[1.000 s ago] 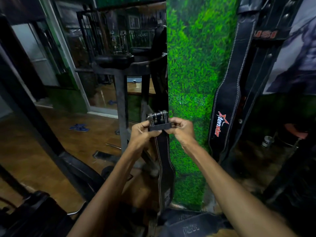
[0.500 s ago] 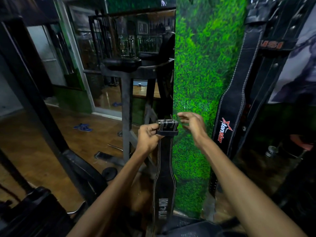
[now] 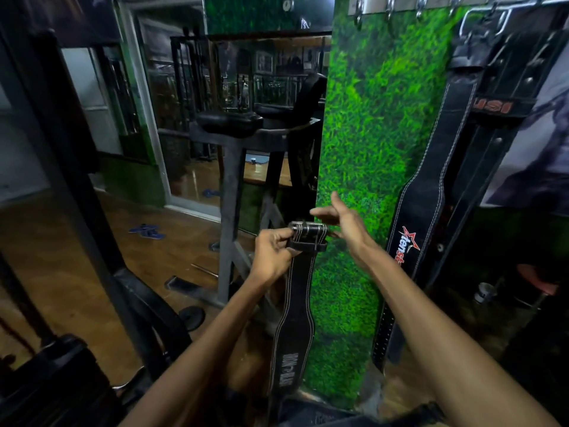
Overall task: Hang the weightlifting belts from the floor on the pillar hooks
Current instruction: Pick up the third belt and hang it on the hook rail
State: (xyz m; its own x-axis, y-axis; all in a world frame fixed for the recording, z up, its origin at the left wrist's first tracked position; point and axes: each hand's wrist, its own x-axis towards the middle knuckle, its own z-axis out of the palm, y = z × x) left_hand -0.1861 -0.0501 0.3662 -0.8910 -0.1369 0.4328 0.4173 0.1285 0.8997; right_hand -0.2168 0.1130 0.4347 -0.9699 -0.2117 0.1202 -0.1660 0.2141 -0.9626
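My left hand [image 3: 272,252] grips the buckle end of a black weightlifting belt [image 3: 295,318], which hangs straight down in front of the grass-covered pillar [image 3: 366,143]. Its metal buckle [image 3: 308,230] sits just above my fingers. My right hand [image 3: 343,224] hovers beside the buckle with fingers spread, holding nothing. A row of metal hooks [image 3: 389,9] runs along the pillar's top. Another black belt with a red star logo [image 3: 428,204] hangs from the hooks at the right, with further black belts [image 3: 498,97] beside it.
A black gym machine frame [image 3: 229,186] stands left of the pillar. Another belt lies on the floor by my feet [image 3: 311,414]. A padded bench [image 3: 55,380] fills the lower left. Blue slippers [image 3: 147,232] lie on the wooden floor.
My right hand let go of the buckle end and opened beside it. The left hand lifted the belt higher, and my view tilted up so the hooks show.
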